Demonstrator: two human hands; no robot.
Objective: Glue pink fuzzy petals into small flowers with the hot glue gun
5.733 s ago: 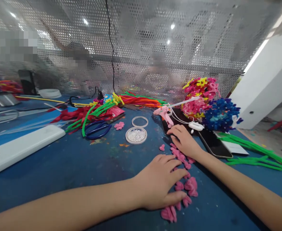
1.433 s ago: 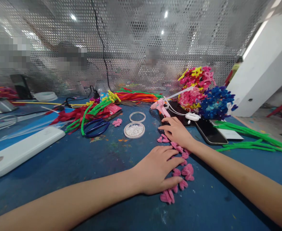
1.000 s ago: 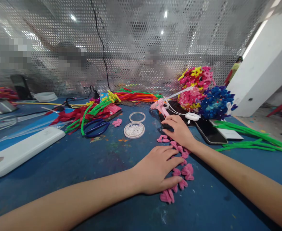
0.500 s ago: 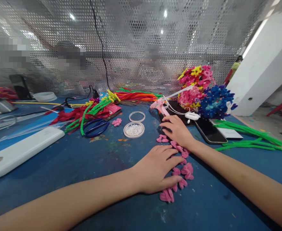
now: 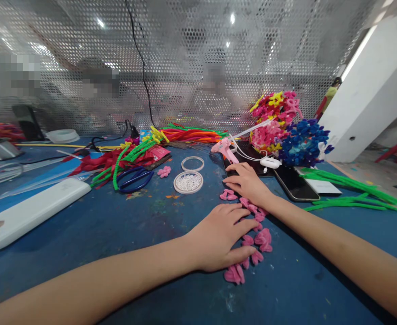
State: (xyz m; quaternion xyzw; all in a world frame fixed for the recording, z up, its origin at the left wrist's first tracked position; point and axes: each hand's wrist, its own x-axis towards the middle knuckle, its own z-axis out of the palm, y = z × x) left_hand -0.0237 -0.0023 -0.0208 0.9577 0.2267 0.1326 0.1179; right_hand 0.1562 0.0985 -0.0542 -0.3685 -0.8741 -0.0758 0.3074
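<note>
The small pink fuzzy pipe-cleaner petal pieces (image 5: 256,234) lie in a loose line on the blue worktable (image 5: 117,225), running from the near edge toward the black smartphone (image 5: 295,185). The left hand (image 5: 219,237) rests flat over the near end of that line, fingers spread and holding nothing; a few pieces show just past its fingertips. The right hand (image 5: 249,184) lies at the far end, fingers extended and loosely together, empty, with two pieces just left of it. Judgement: gathering calls for a light sweep, since these pieces would scatter easily. Beyond the line stand the pink glue gun (image 5: 226,150) and, to its left, the round dish of white beads (image 5: 188,182).
</note>
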